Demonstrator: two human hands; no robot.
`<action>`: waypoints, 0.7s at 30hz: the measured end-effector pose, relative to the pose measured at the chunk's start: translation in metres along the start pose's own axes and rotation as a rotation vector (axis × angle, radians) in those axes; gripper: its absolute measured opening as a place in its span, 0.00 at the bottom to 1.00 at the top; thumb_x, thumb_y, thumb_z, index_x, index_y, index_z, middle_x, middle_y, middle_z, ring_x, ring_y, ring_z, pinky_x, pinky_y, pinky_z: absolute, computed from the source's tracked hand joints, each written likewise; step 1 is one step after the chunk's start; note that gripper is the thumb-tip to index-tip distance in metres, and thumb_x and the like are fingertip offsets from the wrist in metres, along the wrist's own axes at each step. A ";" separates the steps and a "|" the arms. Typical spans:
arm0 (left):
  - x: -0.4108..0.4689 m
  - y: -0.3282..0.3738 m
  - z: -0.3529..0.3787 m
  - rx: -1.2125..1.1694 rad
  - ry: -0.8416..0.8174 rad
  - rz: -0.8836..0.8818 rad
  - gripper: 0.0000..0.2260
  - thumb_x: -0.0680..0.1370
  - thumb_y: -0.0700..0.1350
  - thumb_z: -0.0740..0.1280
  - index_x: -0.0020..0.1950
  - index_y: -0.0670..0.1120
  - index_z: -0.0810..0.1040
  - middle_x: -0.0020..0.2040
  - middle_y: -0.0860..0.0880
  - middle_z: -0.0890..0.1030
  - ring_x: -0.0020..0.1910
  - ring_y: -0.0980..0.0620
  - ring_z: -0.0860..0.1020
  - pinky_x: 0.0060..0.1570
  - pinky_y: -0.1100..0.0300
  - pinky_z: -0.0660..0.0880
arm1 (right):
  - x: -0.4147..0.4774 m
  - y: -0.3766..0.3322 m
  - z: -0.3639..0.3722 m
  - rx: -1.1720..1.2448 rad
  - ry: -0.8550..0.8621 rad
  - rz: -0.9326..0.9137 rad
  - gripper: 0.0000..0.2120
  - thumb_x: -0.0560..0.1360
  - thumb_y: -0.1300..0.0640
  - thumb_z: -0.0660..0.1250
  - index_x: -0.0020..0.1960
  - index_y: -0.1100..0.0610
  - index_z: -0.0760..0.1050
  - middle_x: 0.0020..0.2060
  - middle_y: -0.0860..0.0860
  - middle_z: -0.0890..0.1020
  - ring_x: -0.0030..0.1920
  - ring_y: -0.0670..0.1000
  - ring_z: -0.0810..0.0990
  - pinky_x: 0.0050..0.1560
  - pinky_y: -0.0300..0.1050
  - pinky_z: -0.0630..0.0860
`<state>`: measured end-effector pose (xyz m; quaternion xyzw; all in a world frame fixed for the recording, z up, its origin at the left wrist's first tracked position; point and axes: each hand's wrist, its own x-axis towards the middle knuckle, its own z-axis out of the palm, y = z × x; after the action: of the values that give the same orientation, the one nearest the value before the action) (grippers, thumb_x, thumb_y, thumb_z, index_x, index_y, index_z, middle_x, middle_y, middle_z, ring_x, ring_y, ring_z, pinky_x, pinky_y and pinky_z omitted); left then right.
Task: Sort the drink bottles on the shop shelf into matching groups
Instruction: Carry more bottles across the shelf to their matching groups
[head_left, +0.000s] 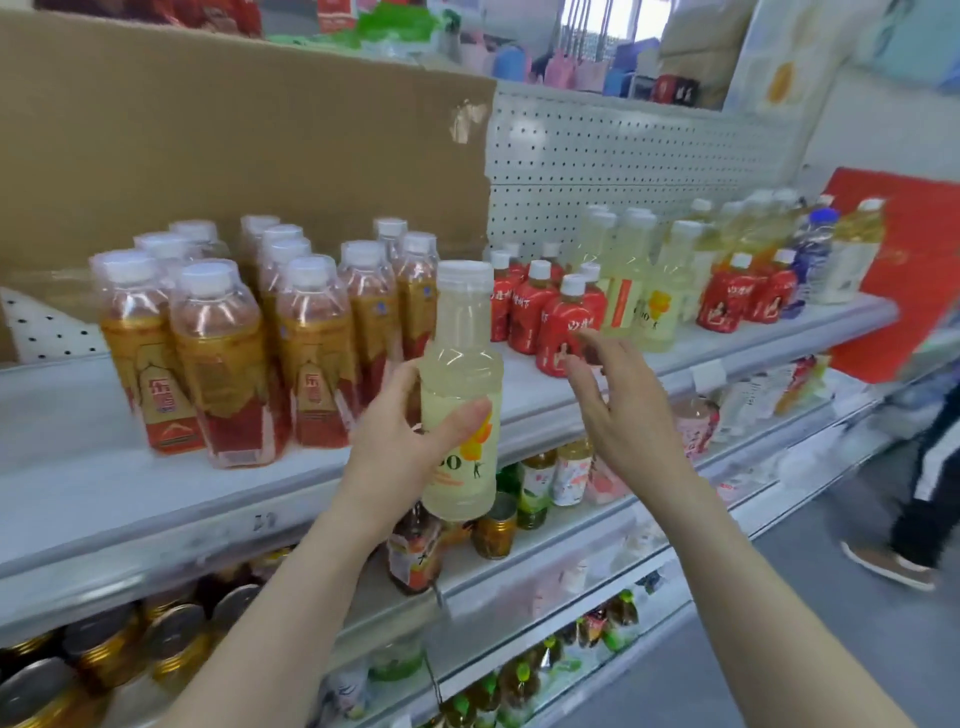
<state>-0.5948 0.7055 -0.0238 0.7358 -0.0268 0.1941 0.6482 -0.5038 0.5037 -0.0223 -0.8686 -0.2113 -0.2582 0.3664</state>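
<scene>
A large brown cardboard sheet (234, 145) stands upright along the back of the long white metal top shelf (104, 493), over its left half. In front of the cardboard, a big cluster of amber plastic tea bottles with gold-and-red labels and white caps (223, 364) fills the left part of that shelf. On the right part stands a group of tall pale yellow plastic bottles with white caps (639, 291). Just in front of and beside them are short red-labelled bottles with white caps (540, 317).

One more pale yellow plastic bottle with a white cap and an orange-printed label (462, 395) is held upright in the air, just before the shelf's front edge and between the amber cluster and the red-labelled group. The left hand (395, 441) grips its lower body, thumb laid across the label and fingers wrapped behind. The right hand (618, 410) holds nothing. It hovers before the same front edge with fingers spread and loose, their tips at the nearest red-labelled bottle; whether they touch it I cannot tell.
</scene>
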 end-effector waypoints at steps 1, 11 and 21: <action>0.007 -0.003 0.024 0.004 -0.015 0.001 0.23 0.66 0.59 0.79 0.58 0.59 0.76 0.51 0.62 0.84 0.50 0.63 0.81 0.46 0.65 0.76 | 0.004 0.005 -0.014 0.055 -0.001 -0.005 0.17 0.84 0.49 0.61 0.70 0.53 0.73 0.58 0.47 0.79 0.57 0.46 0.77 0.57 0.43 0.72; 0.070 -0.021 0.212 0.004 -0.233 0.034 0.20 0.71 0.53 0.76 0.59 0.63 0.74 0.53 0.61 0.83 0.52 0.61 0.82 0.53 0.55 0.79 | 0.047 0.083 -0.090 0.453 0.034 0.095 0.12 0.79 0.42 0.67 0.55 0.49 0.75 0.42 0.48 0.83 0.45 0.52 0.82 0.48 0.60 0.79; 0.201 -0.003 0.246 0.337 -0.128 0.268 0.22 0.78 0.50 0.70 0.71 0.51 0.71 0.64 0.54 0.77 0.60 0.58 0.77 0.63 0.54 0.74 | 0.112 0.169 -0.118 0.426 0.262 0.135 0.08 0.82 0.51 0.66 0.60 0.50 0.74 0.48 0.42 0.82 0.49 0.42 0.82 0.47 0.39 0.76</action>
<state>-0.3465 0.5118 0.0172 0.8345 -0.1324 0.2331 0.4813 -0.3575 0.3273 0.0270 -0.7432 -0.1534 -0.2931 0.5816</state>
